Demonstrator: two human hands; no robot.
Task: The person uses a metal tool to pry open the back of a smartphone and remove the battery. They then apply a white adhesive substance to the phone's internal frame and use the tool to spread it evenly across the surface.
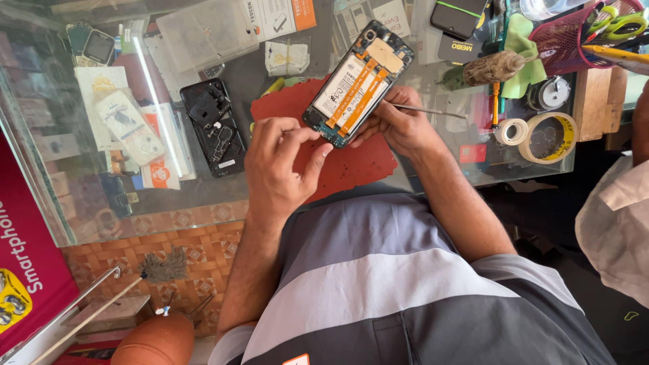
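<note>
Left hand (276,165): forearm rises from the lower middle of the view, wrist bent toward the opened smartphone (357,84). Fingers curled together; thumb and forefinger tips pinch at the phone's lower corner. What lies between the tips is too small to tell.

Right hand (399,120): forearm comes in from the lower right, bare to the elbow. Fingers closed around the phone's right edge from beneath, propping it tilted above the tabletop. The same hand clamps a thin metal tool (429,110), whose shaft sticks out to the right of the phone.

Opened smartphone: back cover off, white battery and orange ribbon cables facing up, camera end pointing away from the person. Held by both hands, clear of the surface.

Red mat (358,165): flat on the glass tabletop (88,203), directly under the phone and both hands.

Black back cover (215,128): left of the phone, lying on the glass, inner side up, with small loose parts resting in it.

Tape rolls (541,132): right of the phone, one small white, one larger and tan, touching each other.

Brush with wooden handle (493,67): upper right of the phone, lying on a green cloth (524,51).

Red mesh basket (568,37): far upper right of the phone, holding green-handled scissors.

Packaged accessories (128,125): well left of the phone, beyond the back cover.
</note>
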